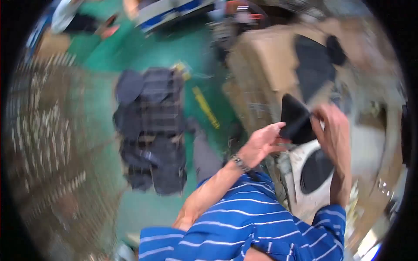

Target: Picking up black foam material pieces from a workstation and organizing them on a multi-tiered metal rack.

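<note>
A black, cone-shaped piece of thin, flexible material (297, 117), perhaps fabric or leather, is held up between my hands. My right hand (333, 126) is closed in a pinch on its right edge. At its lower left, my left hand (262, 142) has its thumb and fingers around the edge, partly hidden by the piece. Below it, a black rounded flat piece (317, 171) lies on a whitish surface (305, 152). Farther off, a larger dark flat piece (312, 67) and a small black one (335, 50) lie on brown cardboard (272, 50).
Stacks of dark pieces (150, 126) sit on the green floor (209, 56) to my left. A wire rack (48, 143) stands at far left, blurred. Yellow floor marking (206, 107) runs beyond my leg. Another person (78, 19) is at the upper left.
</note>
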### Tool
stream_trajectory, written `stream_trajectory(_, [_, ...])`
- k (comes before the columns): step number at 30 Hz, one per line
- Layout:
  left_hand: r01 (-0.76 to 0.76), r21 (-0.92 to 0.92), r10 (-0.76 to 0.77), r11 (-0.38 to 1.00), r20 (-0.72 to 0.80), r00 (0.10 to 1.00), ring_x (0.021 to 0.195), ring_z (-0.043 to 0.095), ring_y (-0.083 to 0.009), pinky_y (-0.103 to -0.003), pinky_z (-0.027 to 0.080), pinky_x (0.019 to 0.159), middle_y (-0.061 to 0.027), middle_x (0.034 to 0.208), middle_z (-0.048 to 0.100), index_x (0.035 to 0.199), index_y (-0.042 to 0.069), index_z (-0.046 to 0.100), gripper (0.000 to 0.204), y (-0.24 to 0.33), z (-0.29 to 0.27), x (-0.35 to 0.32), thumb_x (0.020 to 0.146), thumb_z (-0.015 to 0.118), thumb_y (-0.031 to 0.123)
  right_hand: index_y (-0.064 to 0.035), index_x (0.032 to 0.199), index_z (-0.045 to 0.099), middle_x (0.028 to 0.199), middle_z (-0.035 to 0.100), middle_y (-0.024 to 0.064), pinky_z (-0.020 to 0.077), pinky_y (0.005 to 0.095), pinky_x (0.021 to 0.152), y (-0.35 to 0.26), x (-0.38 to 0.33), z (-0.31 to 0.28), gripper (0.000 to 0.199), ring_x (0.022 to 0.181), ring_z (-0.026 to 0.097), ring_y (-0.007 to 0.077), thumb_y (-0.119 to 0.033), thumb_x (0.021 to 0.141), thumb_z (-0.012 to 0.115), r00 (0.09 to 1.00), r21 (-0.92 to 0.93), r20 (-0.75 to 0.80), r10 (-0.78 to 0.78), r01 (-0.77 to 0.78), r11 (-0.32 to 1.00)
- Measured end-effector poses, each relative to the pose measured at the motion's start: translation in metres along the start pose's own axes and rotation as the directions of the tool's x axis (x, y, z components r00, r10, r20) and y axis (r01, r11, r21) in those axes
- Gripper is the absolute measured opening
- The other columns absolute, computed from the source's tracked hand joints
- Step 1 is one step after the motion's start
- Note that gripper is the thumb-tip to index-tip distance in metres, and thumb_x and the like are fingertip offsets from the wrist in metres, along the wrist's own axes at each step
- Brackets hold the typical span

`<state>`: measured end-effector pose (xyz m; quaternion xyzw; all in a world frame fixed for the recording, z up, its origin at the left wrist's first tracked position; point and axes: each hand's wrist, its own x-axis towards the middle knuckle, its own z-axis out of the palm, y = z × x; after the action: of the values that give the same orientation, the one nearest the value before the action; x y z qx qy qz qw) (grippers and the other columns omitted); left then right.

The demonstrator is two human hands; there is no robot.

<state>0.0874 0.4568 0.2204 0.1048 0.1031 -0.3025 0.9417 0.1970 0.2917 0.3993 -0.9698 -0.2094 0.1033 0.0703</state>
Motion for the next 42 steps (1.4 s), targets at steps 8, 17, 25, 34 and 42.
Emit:
stream_trajectory(8, [-0.597,0.138,0.488,0.790,-0.732,0.475,0.105,0.066,-0.0215,-0.032,0.058,0.087,-0.0109,0.122,0.062,0.152,0.007,0.038,0.080,0.117,-0.151,-0.089,0.081,0.074,-0.002,-0.0042,0.096,0.065,0.090,0.068,0.0143,0.0507,0.0451,0.084,-0.186,0.117,0.176,0.017,0.090,0.064,0.0353,-0.013,0.083,0.072,0.873,0.166,0.281,-0.398,0.364,0.916])
stream_trajectory(17, [-0.852,0.353,0.755,0.387,-0.652,0.072,0.120,0.061,-0.0259,-0.042,0.049,0.107,-0.0133,0.134,0.062,0.151,0.002,0.041,0.074,0.277,-0.322,-0.188,0.084,0.067,-0.013,-0.0063,0.102,0.070,0.091,0.068,0.0126,0.0509,0.0430,0.085,-0.376,0.231,0.362,0.021,0.091,0.065,0.0326,-0.016,0.084,0.073,0.864,0.250,0.050,-0.501,0.474,0.844])
stream_trajectory(25, [-0.923,0.244,0.569,0.297,-0.822,-0.034,0.118,0.063,-0.0296,-0.045,0.052,0.105,-0.0136,0.128,0.065,0.135,0.002,0.057,0.048,0.227,-0.528,-0.227,0.088,0.062,-0.010,-0.0086,0.110,0.069,0.099,0.067,0.0116,0.0498,0.0445,0.087,-0.439,0.232,0.578,0.025,0.097,0.062,0.0341,-0.012,0.085,0.070,0.844,0.288,0.135,-0.519,0.467,0.836])
stream_trajectory(34, [-0.972,-0.156,0.072,0.177,-0.983,0.171,0.125,0.061,-0.0385,-0.053,0.046,0.113,-0.0192,0.130,0.066,0.125,-0.003,0.063,0.036,0.087,-0.763,-0.209,0.090,0.054,-0.002,-0.0034,0.124,0.068,0.131,0.063,0.0207,0.0484,0.0464,0.105,-0.399,0.182,0.776,0.040,0.118,0.060,0.0398,-0.004,0.084,0.065,0.751,0.392,0.372,-0.545,0.405,0.826])
stream_trajectory(42, [-0.982,-0.039,-0.150,0.183,-0.989,0.011,0.121,0.062,-0.0363,-0.059,0.051,0.107,-0.0172,0.130,0.065,0.127,0.001,0.062,0.034,0.084,-0.765,-0.213,0.094,0.066,0.004,-0.0023,0.120,0.069,0.126,0.064,0.0199,0.0497,0.0456,0.101,-0.323,0.149,0.727,0.035,0.116,0.060,0.0396,-0.005,0.085,0.065,0.723,0.368,0.532,-0.440,0.270,0.890])
